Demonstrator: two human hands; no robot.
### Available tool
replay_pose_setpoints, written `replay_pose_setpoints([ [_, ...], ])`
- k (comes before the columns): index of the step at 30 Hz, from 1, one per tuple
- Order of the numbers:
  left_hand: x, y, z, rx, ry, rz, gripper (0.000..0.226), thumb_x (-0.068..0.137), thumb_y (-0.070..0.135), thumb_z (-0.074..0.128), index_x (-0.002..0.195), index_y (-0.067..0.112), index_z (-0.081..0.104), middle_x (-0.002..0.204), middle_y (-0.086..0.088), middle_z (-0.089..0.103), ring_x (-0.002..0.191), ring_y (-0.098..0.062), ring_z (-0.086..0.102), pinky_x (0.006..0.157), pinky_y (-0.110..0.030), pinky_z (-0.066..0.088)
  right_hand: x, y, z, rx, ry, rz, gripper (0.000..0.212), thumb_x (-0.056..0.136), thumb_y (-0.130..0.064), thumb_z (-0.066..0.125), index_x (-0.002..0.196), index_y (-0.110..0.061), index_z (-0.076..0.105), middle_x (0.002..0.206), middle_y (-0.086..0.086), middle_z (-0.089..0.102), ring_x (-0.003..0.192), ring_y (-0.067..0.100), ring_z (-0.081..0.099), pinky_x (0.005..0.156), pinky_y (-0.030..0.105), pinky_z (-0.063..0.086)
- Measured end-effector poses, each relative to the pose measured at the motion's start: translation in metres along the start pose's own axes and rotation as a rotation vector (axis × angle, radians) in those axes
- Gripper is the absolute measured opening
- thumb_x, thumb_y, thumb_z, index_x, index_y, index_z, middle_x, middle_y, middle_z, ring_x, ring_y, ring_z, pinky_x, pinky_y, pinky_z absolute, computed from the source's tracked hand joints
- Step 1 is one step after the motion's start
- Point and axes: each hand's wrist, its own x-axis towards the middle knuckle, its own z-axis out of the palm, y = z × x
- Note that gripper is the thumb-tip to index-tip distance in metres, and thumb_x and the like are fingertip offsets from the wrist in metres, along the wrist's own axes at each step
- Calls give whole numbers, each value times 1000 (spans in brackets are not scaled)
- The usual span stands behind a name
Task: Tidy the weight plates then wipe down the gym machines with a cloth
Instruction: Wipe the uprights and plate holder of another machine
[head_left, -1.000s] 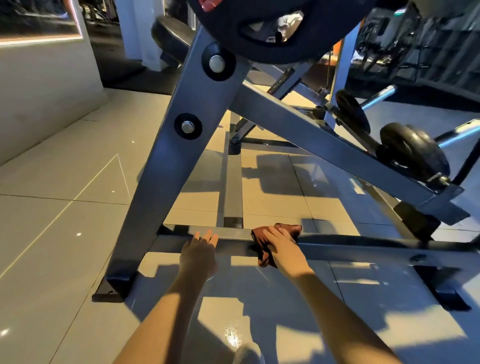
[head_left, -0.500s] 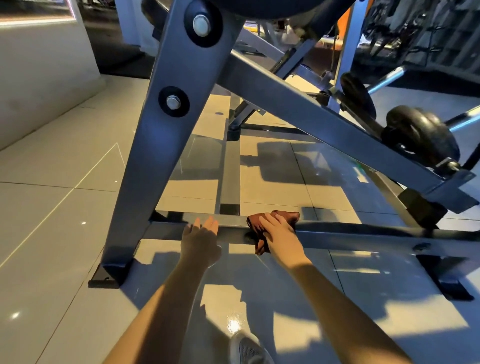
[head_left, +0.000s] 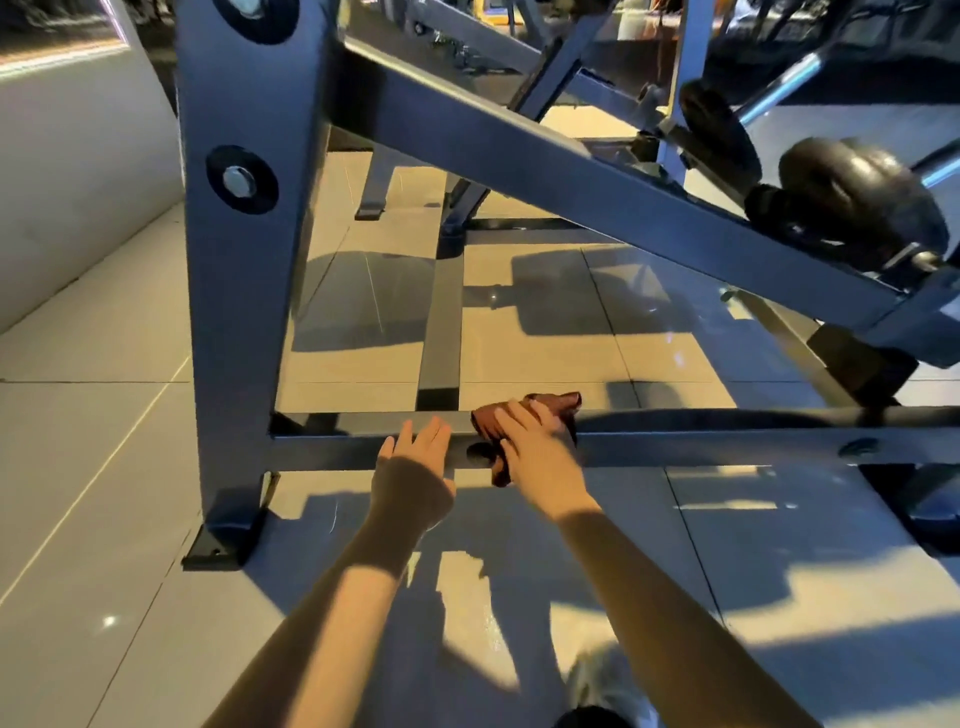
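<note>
Both flat: left grip (head_left: 415, 467) on bar (head_left: 727, 441), right grip (head_left: 535, 447) on cloth (head_left: 558, 402).

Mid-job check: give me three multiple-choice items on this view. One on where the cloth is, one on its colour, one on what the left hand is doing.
1. Where does the cloth lie?
A. On the machine's low crossbar
B. On the floor tiles
C. Over a weight plate

2. What colour is the cloth?
A. White
B. Reddish brown
C. Bright blue

3. What is the left hand doing?
A. Gripping the cloth
B. Resting on the low crossbar, fingers straight, holding nothing
C. Curled round the upright post

Answers:
1 A: the right hand presses it onto the bar.
2 B: its folds show reddish brown beyond the fingers.
3 B: it lies flat on the bar, just left of the cloth.
</note>
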Motion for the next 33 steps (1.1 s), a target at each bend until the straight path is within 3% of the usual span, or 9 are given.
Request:
replay_pose_setpoints([
  [4,3,1,0,50,6,-8,68,42,6,89,107,-2,70,106,-18,71,90,-44,68,71,-59,53,1,37,-13,-1,-17,71,42,103,-22,41,145,-25,40,155,-2,33,142,21,27,117,36,27],
  [6,5,5,1,61,48,0,63,42,4,87,102,-3,71,102,-19,72,85,-42,70,69,-57,54,-6,45,-13,-59,15,201,44,103,-23,39,147,-24,35,156,-2,30,144,22,22,119,38,20],
  [9,7,23,-1,42,29,61,58,71,10,67,127,-3,58,131,-20,58,115,-43,58,95,-59,43,-17,31,-6,-8,71,216,49,100,-20,41,148,-25,32,158,-1,26,148,24,13,122,40,12],
  [11,8,40,-2,30,-63,66,61,92,21,42,149,6,29,156,-11,27,143,-33,28,117,-47,17,-20,32,-8,6,37,136,48,103,-21,37,150,-27,31,161,-4,20,150,21,8,122,38,9],
  [14,14,55,-3,91,-142,39,64,100,28,38,154,14,7,162,-2,5,149,-25,6,119,-38,5,-20,62,-26,-64,-85,61,46,105,-24,34,151,-25,30,161,-6,19,149,18,9,121,36,13],
  [19,27,70,-4,80,-199,57,65,101,28,37,154,15,4,163,-2,1,149,-27,2,120,-37,6,-35,83,-31,14,161,356,42,103,-22,38,145,-19,42,155,1,36,147,23,20,118,39,14],
  [26,34,98,7,38,-131,124,62,95,24,44,151,14,19,158,-3,17,143,-28,19,116,-37,21,-38,98,-41,-102,-84,168,52,105,-22,36,154,-27,20,162,-10,14,149,16,6,118,32,10],
  [31,32,105,8,11,-125,80,60,94,24,48,148,16,24,155,-2,23,139,-27,26,114,-38,26,-45,125,-43,-36,67,403,48,105,-23,33,153,-24,28,162,-6,19,149,21,12,117,36,14],
  [33,30,110,7,-1,-111,60,60,95,24,49,148,16,23,156,-2,20,142,-27,23,116,-37,24,-46,112,-37,8,72,348,52,102,-18,42,153,-20,29,162,-1,19,149,27,13,118,39,15],
])
